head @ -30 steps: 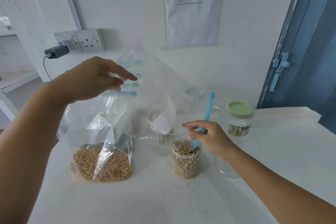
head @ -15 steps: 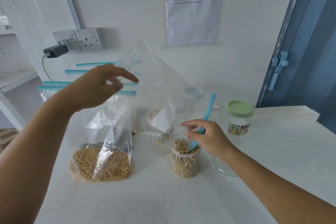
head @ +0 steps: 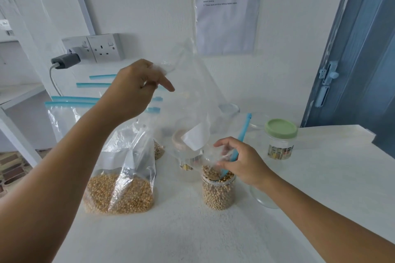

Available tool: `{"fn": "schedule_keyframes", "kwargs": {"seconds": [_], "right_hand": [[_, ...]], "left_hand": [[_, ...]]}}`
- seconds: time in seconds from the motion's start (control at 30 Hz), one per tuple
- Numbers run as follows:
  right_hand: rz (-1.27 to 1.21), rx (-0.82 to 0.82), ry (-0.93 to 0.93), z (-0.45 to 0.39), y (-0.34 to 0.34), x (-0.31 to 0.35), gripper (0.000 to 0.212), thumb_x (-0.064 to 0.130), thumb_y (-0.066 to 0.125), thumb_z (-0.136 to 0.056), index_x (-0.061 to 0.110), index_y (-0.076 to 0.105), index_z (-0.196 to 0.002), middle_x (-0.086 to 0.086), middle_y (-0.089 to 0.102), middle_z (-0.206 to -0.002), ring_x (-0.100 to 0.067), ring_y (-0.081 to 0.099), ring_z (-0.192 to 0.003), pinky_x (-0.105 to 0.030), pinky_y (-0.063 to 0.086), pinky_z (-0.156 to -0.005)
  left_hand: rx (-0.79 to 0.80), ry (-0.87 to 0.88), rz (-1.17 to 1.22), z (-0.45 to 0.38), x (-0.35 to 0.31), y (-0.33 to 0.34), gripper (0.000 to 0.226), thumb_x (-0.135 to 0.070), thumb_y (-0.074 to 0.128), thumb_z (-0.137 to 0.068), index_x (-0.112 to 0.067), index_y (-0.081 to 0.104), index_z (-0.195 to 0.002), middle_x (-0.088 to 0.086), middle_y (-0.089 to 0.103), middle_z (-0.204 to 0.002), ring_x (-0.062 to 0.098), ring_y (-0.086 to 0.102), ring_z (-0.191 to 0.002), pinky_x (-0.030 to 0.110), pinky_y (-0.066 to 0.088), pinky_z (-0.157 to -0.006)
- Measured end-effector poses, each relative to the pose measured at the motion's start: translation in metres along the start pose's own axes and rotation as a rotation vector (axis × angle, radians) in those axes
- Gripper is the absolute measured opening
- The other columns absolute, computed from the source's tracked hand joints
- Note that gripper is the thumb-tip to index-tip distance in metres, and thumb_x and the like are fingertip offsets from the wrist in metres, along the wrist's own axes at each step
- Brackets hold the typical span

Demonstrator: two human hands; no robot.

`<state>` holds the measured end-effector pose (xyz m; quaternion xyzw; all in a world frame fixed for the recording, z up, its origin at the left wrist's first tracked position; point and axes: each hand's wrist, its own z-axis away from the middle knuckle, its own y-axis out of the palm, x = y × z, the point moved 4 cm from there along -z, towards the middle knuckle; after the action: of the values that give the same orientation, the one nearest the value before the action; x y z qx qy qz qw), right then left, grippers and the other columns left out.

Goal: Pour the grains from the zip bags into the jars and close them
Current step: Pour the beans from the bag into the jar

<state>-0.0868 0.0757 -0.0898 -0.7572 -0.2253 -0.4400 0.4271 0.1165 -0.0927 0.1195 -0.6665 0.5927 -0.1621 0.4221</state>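
My left hand [head: 136, 89] pinches the raised bottom corner of a clear, nearly empty zip bag [head: 198, 100] held upside down. Its blue-zip mouth dips into an open jar [head: 219, 193] full of pale round grains. My right hand [head: 243, 160] grips the bag's mouth at the jar's rim. A second zip bag [head: 119, 190] with yellow grains stands on the table to the left. Behind the held bag stands another jar [head: 186, 149], blurred through the plastic.
A jar with a green lid [head: 280, 139] stands at the back right. A clear lid [head: 261, 198] lies right of the filled jar. More blue-zip bags [head: 70, 102] lean at the back left. Wall sockets [head: 104, 47] with a charger sit behind; a blue door [head: 363, 49] is right.
My left hand has risen and moved right, taking hold of the bag's upper corner and lifting it. My right hand stays at the jar's rim.
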Motion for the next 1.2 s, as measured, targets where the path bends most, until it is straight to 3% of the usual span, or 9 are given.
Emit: {"fn": "schedule_keyframes", "kwargs": {"seconds": [0.2,0.37,0.57,0.83,0.97,1.1,1.13,1.2], "right_hand": [[0.037,-0.041,-0.027,0.003,-0.002,0.008,0.031,0.018,0.077,-0.093,0.038,0.067,-0.114,0.006,0.064,-0.102,-0.011,0.066,-0.093,-0.014,0.053,-0.079],[0.032,0.042,-0.001,0.004,0.000,0.008,0.033,0.013,0.070,-0.097,0.038,0.065,-0.117,0.011,0.065,-0.105,-0.007,0.066,-0.098,-0.014,0.053,-0.081],[0.029,-0.009,-0.004,0.003,0.000,0.006,0.033,0.017,0.083,-0.088,0.038,0.069,-0.109,0.010,0.070,-0.090,0.002,0.063,-0.093,-0.009,0.048,-0.079],[0.000,0.002,0.003,0.006,-0.002,0.001,0.032,0.018,0.080,-0.091,0.038,0.071,-0.114,0.011,0.070,-0.101,0.002,0.065,-0.098,-0.010,0.050,-0.081],[0.008,-0.032,-0.001,0.006,-0.002,-0.004,0.032,0.018,0.079,-0.091,0.042,0.071,-0.110,0.012,0.072,-0.098,0.000,0.065,-0.100,-0.012,0.053,-0.083],[0.002,-0.042,-0.007,0.005,-0.001,-0.005,0.031,0.018,0.080,-0.091,0.039,0.072,-0.112,0.011,0.073,-0.098,-0.002,0.066,-0.100,-0.011,0.052,-0.085],[0.002,-0.041,-0.007,0.005,-0.001,-0.005,0.031,0.018,0.080,-0.091,0.039,0.072,-0.112,0.012,0.073,-0.098,-0.001,0.066,-0.101,-0.011,0.052,-0.086],[-0.005,-0.040,0.001,0.004,-0.001,-0.007,0.030,0.019,0.079,-0.091,0.039,0.071,-0.113,0.012,0.073,-0.098,-0.001,0.065,-0.102,-0.011,0.052,-0.086]], "left_hand": [[-0.086,0.032,0.042,-0.002,-0.007,-0.004,0.040,0.002,0.059,-0.098,-0.033,0.078,-0.094,-0.002,0.066,-0.118,0.011,0.062,-0.111,0.002,0.040,-0.089],[-0.073,0.045,0.029,-0.004,-0.009,-0.001,0.039,0.001,0.060,-0.099,-0.032,0.079,-0.095,-0.006,0.064,-0.118,0.006,0.060,-0.108,-0.001,0.038,-0.089],[-0.077,0.034,0.031,-0.003,-0.008,0.004,0.041,0.000,0.059,-0.100,-0.035,0.078,-0.093,-0.005,0.064,-0.120,0.006,0.059,-0.112,0.001,0.039,-0.092],[-0.088,-0.012,0.033,0.001,-0.002,0.011,0.038,0.001,0.059,-0.099,-0.028,0.082,-0.096,0.001,0.063,-0.124,0.008,0.056,-0.110,-0.004,0.033,-0.088],[-0.058,-0.056,0.048,0.014,0.009,0.016,0.035,-0.010,0.064,-0.100,-0.042,0.077,-0.095,0.007,0.055,-0.142,0.023,0.050,-0.135,0.020,0.035,-0.106],[-0.048,-0.128,-0.057,0.040,0.018,0.022,0.033,-0.023,0.072,-0.096,-0.050,0.070,-0.114,0.008,0.016,-0.171,0.035,0.009,-0.156,0.053,0.013,-0.124],[-0.105,-0.126,-0.079,0.052,0.016,0.025,0.035,-0.026,0.073,-0.094,-0.051,0.069,-0.119,0.009,0.006,-0.172,0.038,0.002,-0.156,0.057,0.006,-0.124],[-0.266,-0.110,-0.048,0.089,0.002,0.041,0.033,-0.035,0.071,-0.095,-0.050,0.069,-0.125,0.009,0.001,-0.171,0.041,0.000,-0.155,0.051,0.002,-0.126]]}}
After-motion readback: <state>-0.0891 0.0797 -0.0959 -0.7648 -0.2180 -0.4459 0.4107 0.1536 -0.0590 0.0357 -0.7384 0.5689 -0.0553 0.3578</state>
